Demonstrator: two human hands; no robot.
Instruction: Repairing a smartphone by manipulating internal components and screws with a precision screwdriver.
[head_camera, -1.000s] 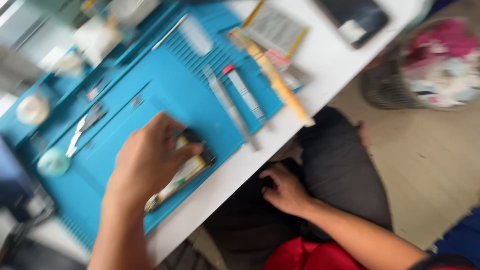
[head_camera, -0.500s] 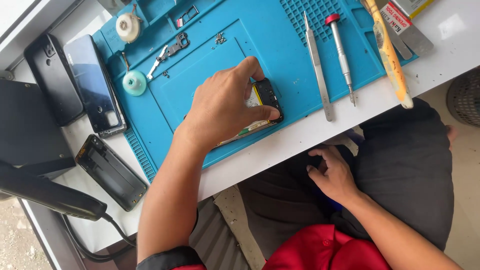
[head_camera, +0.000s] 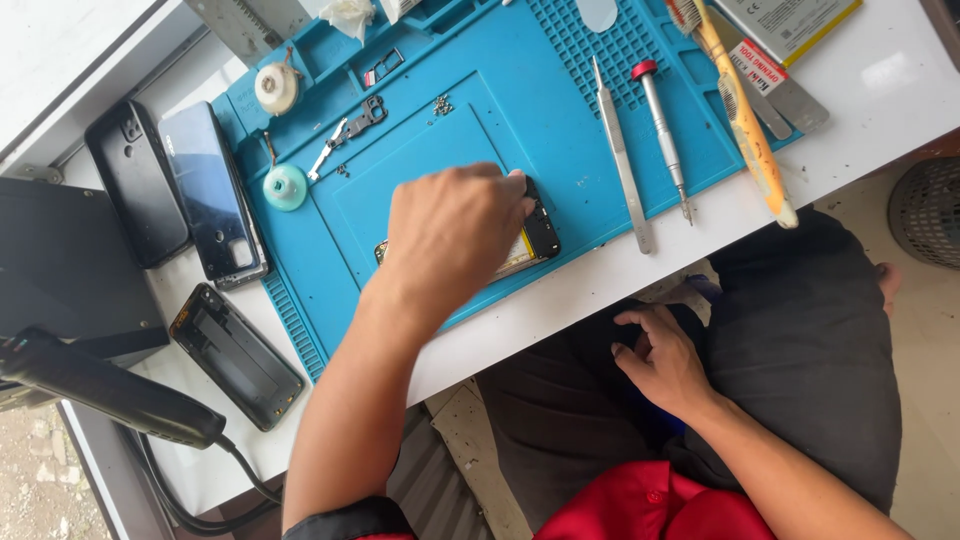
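The white worktop (head_camera: 560, 300) carries everything, and most of it under the left hand is covered by a blue repair mat (head_camera: 400, 180) with ridged trays along its far side. Beyond the left forearm, off the mat's edge, stands a dark box-like unit (head_camera: 60, 270) with a black handled tool (head_camera: 110, 390) and its cable lying across the near corner. Just past the left wrist lie three phone parts: a black back cover (head_camera: 135, 185), a dark glass-fronted phone (head_camera: 210, 190) beside it half on the mat, and an open phone frame (head_camera: 235, 355) nearest the elbow.

The left hand (head_camera: 450, 235) rests palm down on an opened phone (head_camera: 530, 240) at the mat's near middle, fingers curled over it and fingertips at its far top corner; only the black end and a yellowish strip show past the hand. Whether it grips or merely presses cannot be told. The right hand (head_camera: 665, 360) is below the worktop's edge, loosely open on the dark trousers of the lap, holding nothing visible.

To the right of the left hand lie metal tweezers (head_camera: 622, 160), a red-capped screwdriver (head_camera: 662, 135) and a yellow-handled brush (head_camera: 745, 120). Beyond the left hand sit a teal suction cup (head_camera: 285, 187), a white roll of tape (head_camera: 275, 87), small metal brackets (head_camera: 352, 125) and a cluster of tiny screws (head_camera: 440, 104).
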